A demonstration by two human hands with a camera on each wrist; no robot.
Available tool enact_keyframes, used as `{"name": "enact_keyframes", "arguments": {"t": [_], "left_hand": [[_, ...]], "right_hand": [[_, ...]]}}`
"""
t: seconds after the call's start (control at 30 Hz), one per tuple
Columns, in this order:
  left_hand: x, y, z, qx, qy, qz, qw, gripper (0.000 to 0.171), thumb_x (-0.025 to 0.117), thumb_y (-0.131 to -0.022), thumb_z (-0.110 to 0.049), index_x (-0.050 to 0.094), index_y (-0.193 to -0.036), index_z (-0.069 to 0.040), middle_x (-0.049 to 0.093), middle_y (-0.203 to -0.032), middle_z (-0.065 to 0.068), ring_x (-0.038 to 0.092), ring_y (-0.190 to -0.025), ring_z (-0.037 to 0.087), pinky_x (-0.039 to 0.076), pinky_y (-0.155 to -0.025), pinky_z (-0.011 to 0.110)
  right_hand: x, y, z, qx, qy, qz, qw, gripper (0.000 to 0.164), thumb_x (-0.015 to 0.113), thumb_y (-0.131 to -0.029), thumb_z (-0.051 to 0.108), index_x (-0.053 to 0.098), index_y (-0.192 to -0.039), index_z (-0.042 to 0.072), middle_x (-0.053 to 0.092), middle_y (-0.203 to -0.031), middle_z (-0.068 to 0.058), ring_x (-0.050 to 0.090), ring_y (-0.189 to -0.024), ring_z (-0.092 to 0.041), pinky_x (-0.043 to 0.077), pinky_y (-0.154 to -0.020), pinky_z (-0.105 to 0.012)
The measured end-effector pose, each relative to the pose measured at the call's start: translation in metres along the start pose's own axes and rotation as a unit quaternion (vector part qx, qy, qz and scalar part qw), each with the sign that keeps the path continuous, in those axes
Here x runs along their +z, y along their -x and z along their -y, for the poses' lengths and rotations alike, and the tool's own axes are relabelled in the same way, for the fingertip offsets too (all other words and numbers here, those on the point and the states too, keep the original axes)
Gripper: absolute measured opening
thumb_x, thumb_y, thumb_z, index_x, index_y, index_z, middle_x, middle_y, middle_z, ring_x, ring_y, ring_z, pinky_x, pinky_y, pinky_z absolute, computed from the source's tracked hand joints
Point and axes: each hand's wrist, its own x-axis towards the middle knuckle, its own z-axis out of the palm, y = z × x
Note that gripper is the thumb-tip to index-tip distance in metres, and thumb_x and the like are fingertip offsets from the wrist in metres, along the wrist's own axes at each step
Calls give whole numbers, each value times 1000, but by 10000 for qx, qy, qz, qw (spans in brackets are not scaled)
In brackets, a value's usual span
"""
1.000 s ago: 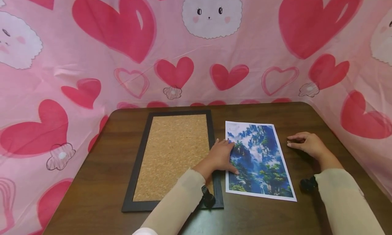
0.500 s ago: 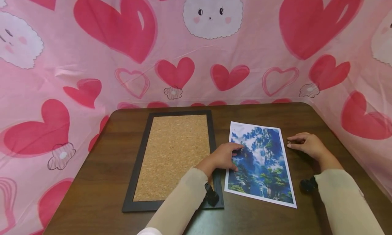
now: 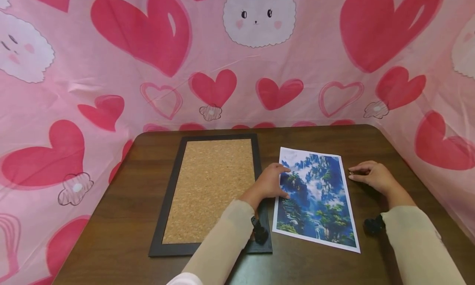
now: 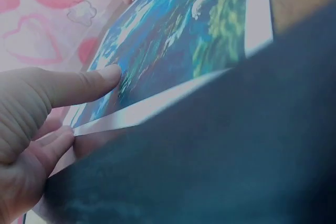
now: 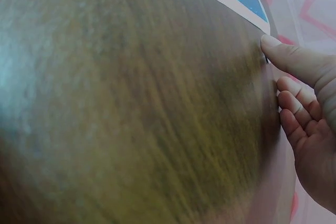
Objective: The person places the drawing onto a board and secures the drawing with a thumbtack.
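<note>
A printed landscape picture [image 3: 315, 194] with a white border lies on the table, slightly turned. My left hand [image 3: 269, 182] is at its left edge, thumb and forefinger spread apart and overlapping the print. In the left wrist view, the thumb [image 4: 89, 85] reaches over the picture while other fingertips [image 4: 60, 140] lie at its white margin. To the right of the print, my right hand [image 3: 375, 177] pinches a tiny thing between thumb and forefinger; it is too small to make out. The right wrist view shows that thumb near the print's corner.
Left of the print lies a cork board [image 3: 211, 190] in a black frame [image 3: 157, 235], partly under my left forearm. The brown wooden table [image 3: 126, 202] has a rounded far edge. Pink cloth [image 3: 245, 58] with hearts surrounds it.
The print has shifted slightly right and turned a little. My left hand has drawn back to its left edge and, since half a second ago, moved slightly farther up it. The right hand stays put.
</note>
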Motion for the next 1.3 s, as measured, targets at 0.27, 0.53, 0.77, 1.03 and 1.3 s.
{"name": "enact_keyframes", "arguments": {"t": [0.27, 0.53, 0.77, 1.03, 1.3], "left_hand": [[4, -5, -1, -411, 122, -127, 9990, 83, 92, -63, -35, 57, -137, -21, 35, -152, 8, 38, -136, 25, 43, -104, 37], [3, -6, -3, -523, -33, -30, 9986, 80, 92, -65, -29, 57, -136, -16, 41, -146, 9, 42, -131, 24, 39, -107, 32], [3, -6, -4, -589, 113, 11, 9982, 71, 91, -67, -20, 61, -131, -14, 48, -138, 7, 48, -122, 19, 42, -103, 27], [5, -5, -5, -448, -246, 22, 9987, 71, 91, -68, -23, 60, -131, -11, 59, -119, 4, 51, -113, 16, 43, -99, 23], [9, -2, -8, -471, -260, 13, 9985, 87, 92, -65, -33, 52, -140, -13, 47, -141, 7, 49, -125, 18, 42, -103, 26]], "right_hand": [[1, 0, 1, 7, 48, 3, 10000, 43, 78, -84, 27, 70, -110, -6, 57, -109, -26, 49, -98, -41, 43, -86, -62], [3, -1, 2, -25, 128, 6, 9999, 41, 79, -84, 25, 70, -110, -5, 58, -108, -25, 49, -98, -39, 43, -86, -61], [2, -1, 0, -68, 89, 28, 9999, 40, 78, -85, 25, 70, -110, -6, 57, -109, -26, 49, -100, -41, 42, -88, -63], [3, 1, -1, -48, 29, 118, 9999, 42, 76, -86, 28, 69, -111, -6, 54, -113, -27, 47, -103, -43, 40, -89, -65], [2, 1, -3, -2, -36, 170, 9998, 45, 74, -88, 30, 68, -115, -5, 52, -117, -28, 45, -106, -45, 39, -91, -66]]}}
